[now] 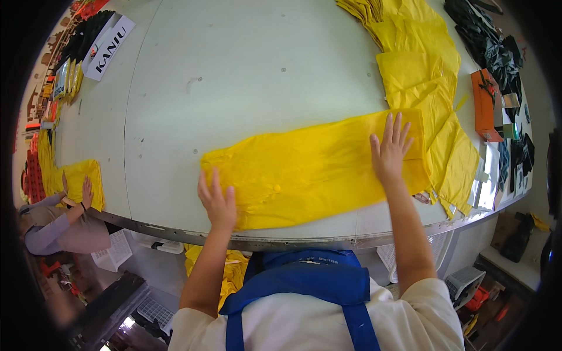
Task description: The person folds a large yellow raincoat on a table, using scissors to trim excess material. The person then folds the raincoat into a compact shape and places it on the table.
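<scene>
Yellow folded garment (328,167) lies along the near edge of the desk (246,88), its near left corner just beside that edge and its right end meeting a pile of yellow garments (418,64) that runs down the right side from the far edge. Whether that end rests on the pile or only against it, I cannot tell. A small round yellow button (277,188) shows on its upper face.

The right hand (391,153) is wide, fingers spread flat over the garment's right end, gripping nothing. The left hand (218,202) is at the left end, blurred, its fingers somewhat apart; it seems to press rather than pinch, though the contact is hard to make out.

The step in hand looks like flattening and squaring the folded piece. Some wrinkles show around the button, so the next move probably calls for light, level pressure from the left hand while the right hand steadies the other end, keeping the long edges straight and the near corner from slipping over the desk's edge.
</scene>
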### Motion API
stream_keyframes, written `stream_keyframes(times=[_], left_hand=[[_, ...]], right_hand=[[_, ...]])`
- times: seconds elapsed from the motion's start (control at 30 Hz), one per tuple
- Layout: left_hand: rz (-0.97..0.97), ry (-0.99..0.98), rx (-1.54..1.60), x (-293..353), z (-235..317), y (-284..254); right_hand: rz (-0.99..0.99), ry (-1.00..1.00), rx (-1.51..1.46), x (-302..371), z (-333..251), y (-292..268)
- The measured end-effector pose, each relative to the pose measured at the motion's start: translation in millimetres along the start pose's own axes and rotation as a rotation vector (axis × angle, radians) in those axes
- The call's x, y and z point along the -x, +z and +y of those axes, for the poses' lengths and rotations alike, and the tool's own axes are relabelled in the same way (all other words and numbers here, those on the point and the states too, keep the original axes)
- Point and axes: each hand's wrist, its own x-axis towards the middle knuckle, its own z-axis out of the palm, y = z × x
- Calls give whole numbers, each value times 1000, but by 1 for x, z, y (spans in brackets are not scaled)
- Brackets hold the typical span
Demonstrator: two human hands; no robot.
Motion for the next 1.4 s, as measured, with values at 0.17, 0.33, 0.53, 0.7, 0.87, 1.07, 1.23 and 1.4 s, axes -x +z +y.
stream_keyframes(times=[0.17,0.33,0.53,0.7,0.87,1.07,1.23,1.4], left_hand=[[-298,-690,708,-36,-14,-33],[-544,-720,1256,-60,18,-87],[-705,-477,1621,-78,235,-103],[-795,-534,1582,-74,378,24],[-979,-312,1240,-46,395,167],[-521,855,373,-28,299,48],[-649,819,-52,5,243,32],[-566,782,113,4,227,36]], right_hand=[[-255,60,-806,54,-120,34],[-245,32,-574,68,-114,59],[-245,224,-1472,62,-91,54],[-216,316,-1459,68,-60,43],[-87,323,-1261,68,-56,59],[-27,337,-1148,69,-60,58],[7,345,-1085,70,-63,56],[29,369,-1077,79,-60,46]])
